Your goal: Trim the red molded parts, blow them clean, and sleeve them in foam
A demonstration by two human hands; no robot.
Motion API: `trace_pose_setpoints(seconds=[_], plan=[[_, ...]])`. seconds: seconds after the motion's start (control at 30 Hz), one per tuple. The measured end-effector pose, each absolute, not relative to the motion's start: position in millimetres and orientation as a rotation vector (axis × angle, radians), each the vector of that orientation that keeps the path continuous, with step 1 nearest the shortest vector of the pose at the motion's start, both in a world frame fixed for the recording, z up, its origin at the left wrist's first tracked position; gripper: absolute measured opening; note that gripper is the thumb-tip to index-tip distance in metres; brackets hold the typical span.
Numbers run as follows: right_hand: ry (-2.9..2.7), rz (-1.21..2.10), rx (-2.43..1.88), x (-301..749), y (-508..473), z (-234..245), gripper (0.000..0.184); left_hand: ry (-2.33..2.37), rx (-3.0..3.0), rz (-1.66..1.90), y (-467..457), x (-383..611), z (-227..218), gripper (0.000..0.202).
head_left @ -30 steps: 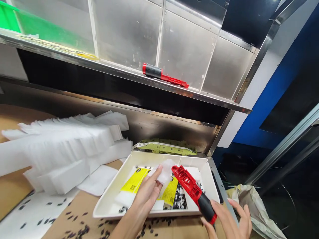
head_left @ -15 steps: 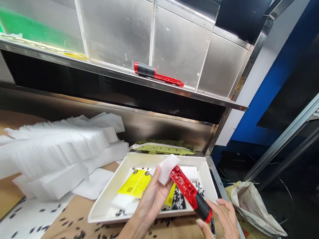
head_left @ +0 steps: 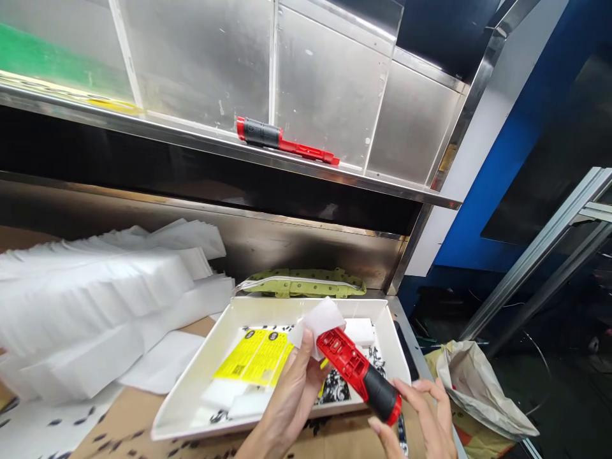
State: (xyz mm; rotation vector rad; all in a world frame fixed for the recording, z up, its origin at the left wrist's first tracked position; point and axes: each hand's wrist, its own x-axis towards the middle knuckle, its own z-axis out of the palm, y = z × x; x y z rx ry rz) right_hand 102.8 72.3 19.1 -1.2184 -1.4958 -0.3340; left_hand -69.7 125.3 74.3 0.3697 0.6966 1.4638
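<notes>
My right hand (head_left: 421,424) grips the black end of a red and black tool (head_left: 358,373) and holds it slanted over a white tray (head_left: 191,398). Between the thumb and fingers of my left hand (head_left: 291,398) is pinched a small white foam pouch (head_left: 318,322). The pouch's open end touches the red tip of the tool. Yellow labels (head_left: 253,354) and more white foam pieces lie in the tray under my hands.
A big stack of white foam sheets (head_left: 95,306) lies at the left on cardboard. A second red and black tool (head_left: 282,140) rests on the steel shelf (head_left: 191,140) above. A green perforated strip (head_left: 306,282) lies behind the tray. A crumpled bag (head_left: 473,389) sits at the right.
Both hands rose off the tray. The foam pouch and the tool's red tip came together, and the tool slid left toward the pouch. The view shifted right.
</notes>
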Motion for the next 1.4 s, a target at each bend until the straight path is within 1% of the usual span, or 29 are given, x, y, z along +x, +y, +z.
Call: trace_pose_setpoints(seconds=[0.1, 0.13, 0.27, 0.3, 0.47, 0.6, 0.67, 0.77, 0.87, 0.97, 1.2, 1.33, 1.4], plan=[[-1.544, -0.41, -1.148, 101, 73, 28, 0.026, 0.722, 0.44, 1.459, 124, -68, 68, 0.074], [-1.556, -0.439, -1.125, 100, 74, 31, 0.024, 0.724, 0.465, 1.449, 124, -68, 66, 0.073], [-1.588, -0.501, -1.066, 98, 76, 41, 0.023, 0.704, 0.56, 1.367, 119, -63, 61, 0.055], [-1.591, -0.502, -1.065, 97, 77, 44, 0.023, 0.696, 0.582, 1.342, 117, -62, 60, 0.054], [-1.573, -0.453, -1.069, 94, 79, 52, 0.02, 0.646, 0.666, 1.224, 106, -52, 62, 0.07], [-1.587, -0.363, -1.074, 100, 80, 52, 0.023, 0.544, 0.847, 1.016, 104, -57, 60, 0.071], [-1.595, -0.317, -1.092, 104, 80, 51, 0.023, 0.465, 0.854, 0.943, 107, -62, 56, 0.066], [-1.607, -0.305, -1.111, 110, 79, 50, 0.022, 0.431, 0.636, 1.003, 114, -67, 56, 0.054], [-1.632, -0.388, -1.103, 111, 77, 51, 0.022, 0.481, 0.37, 1.136, 117, -65, 69, 0.056], [-1.652, -0.465, -1.091, 110, 76, 52, 0.022, 0.54, 0.204, 1.233, 116, -59, 85, 0.052], [-1.59, -0.32, -1.15, 112, 79, 48, 0.026, 0.505, 0.269, 1.332, 115, -57, 92, 0.052], [-1.535, -0.195, -1.219, 111, 81, 43, 0.028, 0.473, 0.271, 1.296, 113, -58, 89, 0.055], [-1.529, -0.195, -1.231, 109, 82, 42, 0.03, 0.474, 0.227, 1.246, 112, -56, 85, 0.06]])
